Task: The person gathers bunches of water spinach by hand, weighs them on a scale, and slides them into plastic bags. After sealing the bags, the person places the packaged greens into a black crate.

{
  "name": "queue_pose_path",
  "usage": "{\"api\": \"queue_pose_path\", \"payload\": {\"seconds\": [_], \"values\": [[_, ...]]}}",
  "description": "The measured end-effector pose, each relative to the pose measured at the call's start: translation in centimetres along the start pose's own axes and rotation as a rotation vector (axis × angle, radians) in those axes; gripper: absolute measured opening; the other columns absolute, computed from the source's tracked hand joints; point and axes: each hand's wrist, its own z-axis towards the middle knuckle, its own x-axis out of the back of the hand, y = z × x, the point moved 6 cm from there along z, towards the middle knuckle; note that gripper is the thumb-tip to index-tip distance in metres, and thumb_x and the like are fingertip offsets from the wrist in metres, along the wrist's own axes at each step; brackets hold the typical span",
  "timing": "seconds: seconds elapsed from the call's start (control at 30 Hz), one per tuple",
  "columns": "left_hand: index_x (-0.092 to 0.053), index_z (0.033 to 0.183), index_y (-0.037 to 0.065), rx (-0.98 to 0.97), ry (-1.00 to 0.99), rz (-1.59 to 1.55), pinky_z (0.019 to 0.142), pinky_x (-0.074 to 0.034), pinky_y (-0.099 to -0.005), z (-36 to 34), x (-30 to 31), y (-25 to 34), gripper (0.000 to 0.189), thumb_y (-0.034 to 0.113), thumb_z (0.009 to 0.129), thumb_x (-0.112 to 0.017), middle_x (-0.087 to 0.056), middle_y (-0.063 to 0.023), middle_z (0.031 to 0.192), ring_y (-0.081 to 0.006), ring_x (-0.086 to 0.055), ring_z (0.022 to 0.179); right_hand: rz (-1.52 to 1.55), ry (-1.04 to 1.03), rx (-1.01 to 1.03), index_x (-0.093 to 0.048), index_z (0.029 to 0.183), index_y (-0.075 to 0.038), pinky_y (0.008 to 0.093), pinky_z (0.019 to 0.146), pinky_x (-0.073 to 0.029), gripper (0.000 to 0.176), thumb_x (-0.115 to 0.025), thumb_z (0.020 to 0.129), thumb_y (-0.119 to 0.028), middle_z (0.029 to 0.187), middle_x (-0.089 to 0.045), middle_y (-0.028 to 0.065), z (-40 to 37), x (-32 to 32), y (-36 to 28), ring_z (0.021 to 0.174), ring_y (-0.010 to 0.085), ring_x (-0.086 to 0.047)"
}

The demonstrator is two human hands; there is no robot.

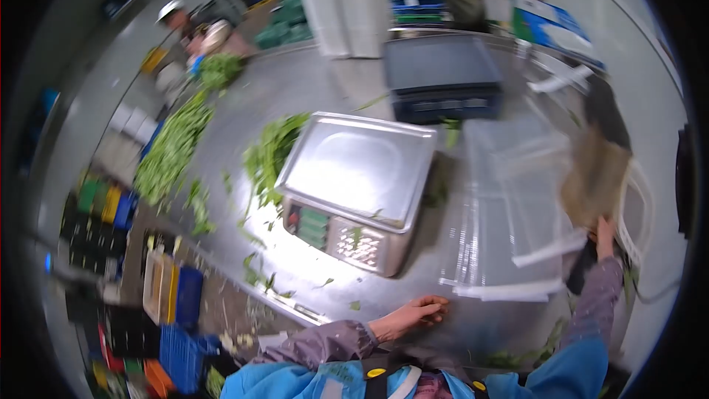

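My left hand [413, 316] hovers at the near edge of the metal table, its fingers loosely curled and nothing visible in them. At the right, my right hand [603, 238] is closed at the lower edge of a brown, paper-like piece [595, 177], which is smeared by motion. Clear plastic bags [509, 207] with white edges lie flat between my hands and the scales. The nearest scale [358, 166] has a bare steel pan and a keypad facing me. Leafy greens [273, 159] lie against its left side.
Behind stands a second, dark scale [443, 74], with a stack of white trays [343, 8] next to it. More greens [173, 148] are heaped along the table's left edge, where a person in a white cap [210, 37] works. Blue baskets [188, 355] stand at lower left.
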Motion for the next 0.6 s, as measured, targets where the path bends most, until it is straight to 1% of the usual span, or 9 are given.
{"api": "queue_pose_path", "payload": {"seconds": [0.07,0.23,0.3,0.37,0.4,0.47,0.5,0.57,0.6], "values": [[-0.045,0.120,0.009,-0.013,0.003,0.004,0.079,-0.040,-0.0229,-0.4,0.7,-0.2,0.034,0.028,0.092,-0.047,-0.051,-0.0007,0.109,-0.0083,-0.050,0.091,0.239,-0.050,-0.017,-0.047,0.114,-0.006,0.0249,0.042,-0.044,0.032,-0.050,0.084,-0.017,0.082,-0.060,0.0065,5.7,0.5,4.3,0.056,0.0140,-0.058],[-0.047,0.118,0.010,-0.081,-0.027,-0.007,0.076,-0.039,-0.0217,-1.4,2.6,0.2,0.032,0.028,0.091,-0.048,-0.052,0.0010,0.104,-0.0069,-0.049,0.089,0.345,-0.045,0.084,-0.048,0.114,-0.008,0.0180,0.042,-0.036,0.028,-0.050,0.088,-0.016,0.088,-0.058,0.0002,-4.3,0.2,-1.6,0.057,0.0070,-0.052],[-0.047,0.117,0.011,-0.128,0.004,0.013,0.077,-0.039,-0.0219,-2.1,4.3,0.7,0.031,0.028,0.091,-0.049,-0.053,0.0013,0.103,-0.0070,-0.049,0.089,0.305,-0.182,0.078,-0.048,0.116,-0.008,0.0170,0.041,-0.035,0.029,-0.051,0.087,-0.016,0.087,-0.057,-0.0012,-9.0,0.3,-2.7,0.055,0.0046,-0.050],[-0.050,0.113,0.011,-0.197,0.091,0.038,0.077,-0.040,-0.0224,-3.7,6.2,1.7,0.027,0.025,0.090,-0.050,-0.055,0.0018,0.099,-0.0071,-0.050,0.088,0.211,-0.402,-0.003,-0.046,0.120,-0.007,0.0196,0.054,-0.043,0.035,-0.052,0.087,-0.015,0.101,-0.056,0.0019,-10.7,1.3,-0.4,0.069,0.0097,-0.055],[-0.050,0.113,0.011,-0.205,0.096,0.031,0.077,-0.040,-0.0224,-4.3,7.4,1.9,0.027,0.025,0.090,-0.050,-0.055,0.0018,0.099,-0.0071,-0.050,0.088,0.208,-0.411,0.003,-0.046,0.120,-0.007,0.0196,0.054,-0.043,0.035,-0.052,0.087,-0.015,0.101,-0.056,0.0019,-11.1,2.0,1.0,0.069,0.0097,-0.055],[-0.053,0.110,0.008,-0.342,0.244,0.053,0.077,-0.042,-0.0238,-5.7,11.5,2.8,0.024,0.022,0.089,-0.050,-0.057,-0.0007,0.096,-0.0088,-0.052,0.086,0.067,-0.369,0.014,-0.042,0.125,-0.002,0.0258,0.079,-0.044,0.040,-0.051,0.087,-0.014,0.116,-0.052,0.0066,-10.8,3.6,3.8,0.094,0.0169,-0.055],[-0.053,0.110,0.008,-0.346,0.246,0.048,0.077,-0.042,-0.0238,-6.6,13.6,3.2,0.024,0.022,0.089,-0.050,-0.057,-0.0007,0.096,-0.0088,-0.052,0.086,0.064,-0.373,0.019,-0.042,0.125,-0.002,0.0258,0.079,-0.044,0.040,-0.051,0.087,-0.014,0.116,-0.052,0.0066,-10.4,4.0,4.4,0.094,0.0169,-0.055],[-0.055,0.106,0.004,-0.473,0.429,0.073,0.077,-0.043,-0.0253,-9.5,19.1,5.2,0.023,0.019,0.088,-0.050,-0.059,-0.0033,0.092,-0.0109,-0.054,0.084,-0.335,-0.275,0.374,-0.038,0.127,0.001,0.0312,0.096,-0.034,0.043,-0.049,0.088,-0.012,0.126,-0.045,0.0105,-10.2,4.8,3.0,0.113,0.0206,-0.045],[-0.059,0.100,0.001,-0.621,0.520,0.056,0.068,-0.042,-0.0236,-11.3,21.8,6.5,0.024,0.020,0.088,-0.050,-0.060,-0.0030,0.083,-0.0099,-0.052,0.074,-0.340,-0.274,0.376,-0.038,0.127,0.001,0.0312,0.096,-0.034,0.043,-0.049,0.088,-0.012,0.126,-0.045,0.0105,-10.5,4.1,2.3,0.113,0.0206,-0.045]]}}
